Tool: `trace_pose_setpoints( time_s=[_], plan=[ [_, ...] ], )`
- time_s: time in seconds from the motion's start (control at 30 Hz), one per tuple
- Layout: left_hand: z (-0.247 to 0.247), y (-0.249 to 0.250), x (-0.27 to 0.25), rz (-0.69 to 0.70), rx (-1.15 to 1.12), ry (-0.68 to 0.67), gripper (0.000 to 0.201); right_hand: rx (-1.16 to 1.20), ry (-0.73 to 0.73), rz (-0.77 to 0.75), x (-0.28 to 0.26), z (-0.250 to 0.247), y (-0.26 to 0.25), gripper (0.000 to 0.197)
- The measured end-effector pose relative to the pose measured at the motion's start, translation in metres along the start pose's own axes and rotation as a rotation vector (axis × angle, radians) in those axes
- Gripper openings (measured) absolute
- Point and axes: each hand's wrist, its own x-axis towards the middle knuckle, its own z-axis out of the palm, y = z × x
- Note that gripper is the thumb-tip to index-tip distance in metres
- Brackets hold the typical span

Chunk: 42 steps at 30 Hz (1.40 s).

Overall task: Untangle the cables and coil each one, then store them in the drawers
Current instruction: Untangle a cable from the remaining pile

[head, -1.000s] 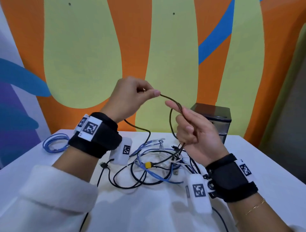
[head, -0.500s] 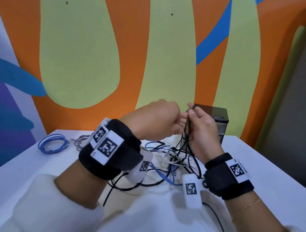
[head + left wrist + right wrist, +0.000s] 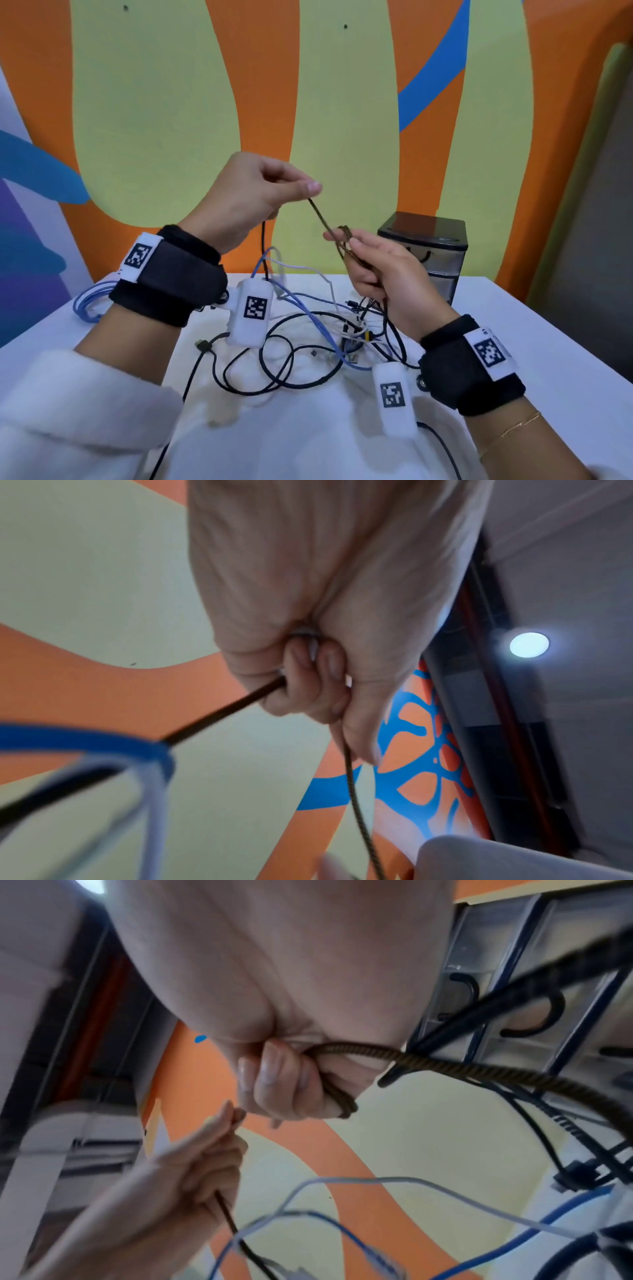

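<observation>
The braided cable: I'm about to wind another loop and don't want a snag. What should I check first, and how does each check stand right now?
1. Left hand pinches the braided cable: ok.
2. Right hand holds the started loop: ok.
3. Span between the hands straight, no kink: ok.
4. Braided cable free of the tangle on the table: not ok, it runs down into it.
5. Drawer unit open for storing: not ok, drawers look closed.
6. Free end located: cannot tell.
</observation>
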Motion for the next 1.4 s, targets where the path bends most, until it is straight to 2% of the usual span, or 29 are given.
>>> trace_pose_setpoints(
  time_s=[0.17, 0.27, 0.33, 0.4, 0.47, 0.6, 0.67, 0.7, 0.77, 0.83, 0.93, 1.0, 1.13, 1.27, 1.4],
  plan=[
    [-0.011, -0.017, 0.006, 0.044, -0.095, 0.202, 0.029, 0.192, -0.186, 0.071, -0.008, 0.002, -0.004, 0.025],
    [-0.004, -0.027, 0.006, 0.113, 0.04, 0.238, 0.03, 0.379, -0.232, 0.022, -0.01, 0.002, -0.007, 0.029],
    [0.004, -0.036, 0.007, 0.133, 0.177, 0.235, 0.031, 0.487, -0.2, -0.038, -0.01, 0.002, -0.012, 0.037],
    [0.012, -0.041, 0.006, 0.12, 0.345, 0.128, 0.034, 0.583, -0.152, -0.113, -0.01, -0.001, -0.017, 0.043],
    [0.019, -0.041, 0.002, 0.089, 0.522, -0.1, 0.034, 0.663, -0.073, -0.185, -0.008, -0.006, -0.02, 0.046],
    [0.042, -0.031, -0.011, 0.012, 0.711, -0.555, 0.044, 0.724, 0.246, -0.264, 0.0, -0.018, -0.015, 0.045],
    [0.057, -0.017, -0.02, 0.058, 0.754, -0.691, 0.041, 0.626, 0.376, -0.308, 0.003, -0.021, -0.009, 0.036],
    [0.064, -0.009, -0.023, 0.099, 0.772, -0.714, 0.038, 0.497, 0.433, -0.322, 0.004, -0.022, -0.006, 0.028],
    [0.07, 0.007, -0.027, 0.205, 0.814, -0.667, 0.035, 0.174, 0.493, -0.3, 0.006, -0.02, -0.001, 0.021],
    [0.065, 0.015, -0.025, 0.268, 0.791, -0.57, 0.031, -0.034, 0.456, -0.24, 0.005, -0.015, 0.0, 0.026],
    [0.046, 0.017, -0.021, 0.23, 0.568, -0.505, 0.016, -0.182, 0.323, -0.147, 0.002, -0.006, 0.001, 0.026],
    [0.035, 0.013, -0.016, 0.199, 0.419, -0.456, 0.013, -0.217, 0.233, -0.113, 0.0, -0.003, 0.003, 0.031],
    [0.012, -0.002, -0.004, 0.14, 0.287, -0.264, 0.012, -0.175, 0.163, -0.057, 0.002, -0.007, 0.002, 0.033],
    [0.01, -0.015, -0.001, 0.179, 0.264, -0.223, 0.01, 0.017, 0.047, -0.019, -0.003, -0.006, -0.005, 0.03],
    [0.016, -0.022, 0.001, 0.301, 0.298, -0.195, 0.011, 0.293, -0.012, 0.033, -0.008, -0.007, -0.009, 0.035]
  ],
)
